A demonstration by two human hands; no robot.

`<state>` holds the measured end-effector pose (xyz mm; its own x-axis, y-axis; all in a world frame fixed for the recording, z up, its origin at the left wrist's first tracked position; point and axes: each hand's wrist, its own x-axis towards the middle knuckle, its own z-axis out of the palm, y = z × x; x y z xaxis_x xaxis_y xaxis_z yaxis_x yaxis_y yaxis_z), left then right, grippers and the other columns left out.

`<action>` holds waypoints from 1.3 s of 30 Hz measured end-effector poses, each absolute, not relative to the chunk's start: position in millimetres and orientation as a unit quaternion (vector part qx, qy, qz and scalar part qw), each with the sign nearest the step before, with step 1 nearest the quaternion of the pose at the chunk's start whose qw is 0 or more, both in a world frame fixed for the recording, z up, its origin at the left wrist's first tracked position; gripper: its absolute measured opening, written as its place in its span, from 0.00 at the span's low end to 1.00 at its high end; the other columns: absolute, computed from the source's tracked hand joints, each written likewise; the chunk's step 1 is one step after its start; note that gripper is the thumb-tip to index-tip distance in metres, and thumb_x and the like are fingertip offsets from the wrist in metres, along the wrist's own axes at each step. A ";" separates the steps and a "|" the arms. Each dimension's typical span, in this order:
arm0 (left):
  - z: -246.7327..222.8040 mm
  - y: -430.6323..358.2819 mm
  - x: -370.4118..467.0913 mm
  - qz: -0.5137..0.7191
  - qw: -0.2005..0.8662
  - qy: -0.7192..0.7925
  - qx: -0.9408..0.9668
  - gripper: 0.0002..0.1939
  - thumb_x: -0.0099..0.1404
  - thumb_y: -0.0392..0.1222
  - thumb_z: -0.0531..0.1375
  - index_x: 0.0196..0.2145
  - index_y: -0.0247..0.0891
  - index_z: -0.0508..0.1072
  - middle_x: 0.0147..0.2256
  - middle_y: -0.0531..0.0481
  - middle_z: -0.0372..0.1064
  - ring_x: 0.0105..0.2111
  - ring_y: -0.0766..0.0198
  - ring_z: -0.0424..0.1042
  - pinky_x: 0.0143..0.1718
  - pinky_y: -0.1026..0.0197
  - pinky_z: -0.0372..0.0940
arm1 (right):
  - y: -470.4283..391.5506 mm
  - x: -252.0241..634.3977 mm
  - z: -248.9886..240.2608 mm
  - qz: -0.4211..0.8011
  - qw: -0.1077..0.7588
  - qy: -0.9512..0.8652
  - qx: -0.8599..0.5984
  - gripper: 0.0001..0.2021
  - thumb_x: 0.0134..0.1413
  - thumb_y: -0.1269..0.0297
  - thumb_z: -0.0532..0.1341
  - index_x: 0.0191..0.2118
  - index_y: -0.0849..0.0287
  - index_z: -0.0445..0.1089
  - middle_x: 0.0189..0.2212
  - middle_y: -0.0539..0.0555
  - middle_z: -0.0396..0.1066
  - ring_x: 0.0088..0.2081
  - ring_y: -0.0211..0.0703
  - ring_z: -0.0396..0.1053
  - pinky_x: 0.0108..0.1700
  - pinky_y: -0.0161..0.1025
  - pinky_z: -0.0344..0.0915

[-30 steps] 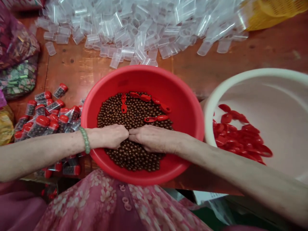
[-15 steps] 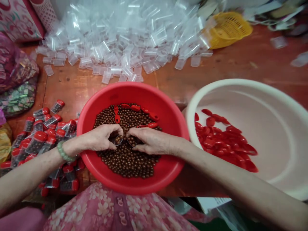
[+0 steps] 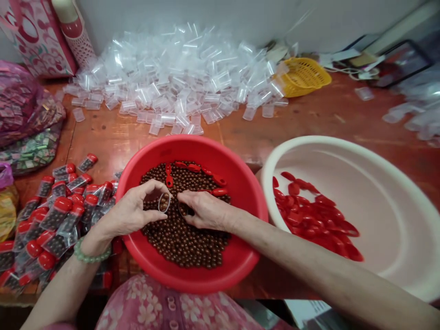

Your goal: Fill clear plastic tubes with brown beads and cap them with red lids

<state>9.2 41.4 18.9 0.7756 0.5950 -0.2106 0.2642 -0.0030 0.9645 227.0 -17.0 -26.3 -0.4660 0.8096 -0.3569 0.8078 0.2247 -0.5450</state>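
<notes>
Inside the red basin (image 3: pixel 137 256), a bed of small round brown balls (image 3: pixel 192 250) covers the bottom. My left hand (image 3: pixel 146 208) grips a clear plastic container (image 3: pixel 164 202) between thumb and fingers, its oval mouth facing right and brown balls showing in it. Close by on the right, my right hand (image 3: pixel 204 209) is closed around another clear container (image 3: pixel 183 209), low against the balls and mostly covered by the fingers. Several red caps (image 3: pixel 168 175) lie on the balls along the far side of the basin.
A white basin (image 3: pixel 381 211) with red caps (image 3: pixel 316 220) stands at right. Filled, red-capped containers (image 3: pixel 58 215) pile up at left. Clear empty containers (image 3: pixel 178 87) heap along the wall beside a yellow basket (image 3: pixel 304 78). Plastic bags (image 3: pixel 29 119) sit far left.
The camera view has tilted up, shifting the scene lower. My left hand has lifted its container slightly and drawn left, away from my right hand, which stays low at the balls.
</notes>
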 end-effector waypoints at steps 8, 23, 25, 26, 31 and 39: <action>14.4 36.2 3.3 0.199 0.691 0.349 0.601 0.18 0.57 0.32 0.62 0.45 0.37 0.65 0.45 0.48 0.68 0.46 0.64 0.69 0.53 0.57 0.62 | -8.4 228.6 4.0 0.356 -0.112 -0.776 -0.508 0.13 0.50 0.71 0.62 0.43 0.61 0.65 0.44 0.59 0.69 0.42 0.46 0.70 0.42 0.37 0.63; 1.6 32.2 -0.4 0.290 0.822 0.263 0.413 0.20 0.62 0.43 0.64 0.51 0.39 0.70 0.45 0.44 0.72 0.48 0.61 0.71 0.51 0.57 0.64 | 59.5 206.0 -38.5 0.141 -0.110 -0.867 -0.466 0.10 0.61 0.68 0.54 0.42 0.61 0.72 0.43 0.61 0.70 0.44 0.48 0.65 0.45 0.41 0.59; 2.8 31.5 1.9 0.296 0.816 0.266 0.419 0.18 0.64 0.44 0.62 0.51 0.39 0.71 0.44 0.45 0.73 0.46 0.61 0.72 0.50 0.57 0.65 | 58.9 207.2 -39.5 0.138 -0.109 -0.873 -0.455 0.09 0.61 0.68 0.55 0.39 0.60 0.73 0.40 0.60 0.71 0.44 0.50 0.64 0.46 0.43 0.58; 4.6 31.1 3.2 0.297 0.807 0.275 0.430 0.17 0.64 0.43 0.61 0.50 0.39 0.71 0.44 0.45 0.73 0.46 0.62 0.72 0.50 0.58 0.65 | 58.5 207.5 -39.7 0.137 -0.108 -0.875 -0.452 0.09 0.61 0.69 0.55 0.38 0.60 0.73 0.39 0.60 0.72 0.44 0.51 0.63 0.46 0.44 0.57; 16.2 29.8 5.0 0.310 0.744 0.322 0.497 0.20 0.63 0.36 0.60 0.53 0.37 0.70 0.43 0.46 0.73 0.45 0.63 0.72 0.49 0.59 0.64 | 56.8 209.3 -42.3 0.136 -0.090 -0.874 -0.459 0.09 0.59 0.72 0.55 0.38 0.62 0.73 0.39 0.63 0.72 0.46 0.54 0.63 0.47 0.49 0.56; 17.9 36.2 3.5 0.302 0.725 0.345 0.514 0.13 0.60 0.34 0.61 0.44 0.33 0.73 0.41 0.45 0.75 0.42 0.64 0.73 0.50 0.59 0.63 | 49.1 219.5 -14.0 0.273 0.188 -0.792 -0.512 0.08 0.62 0.64 0.55 0.43 0.60 0.68 0.38 0.55 0.69 0.38 0.41 0.68 0.42 0.39 0.66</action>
<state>3.5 36.2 17.9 0.5793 0.7928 -0.1893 -0.0826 0.2882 0.9540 219.5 49.1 -14.0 -0.4052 0.9140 0.0191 0.7083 0.3271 -0.6256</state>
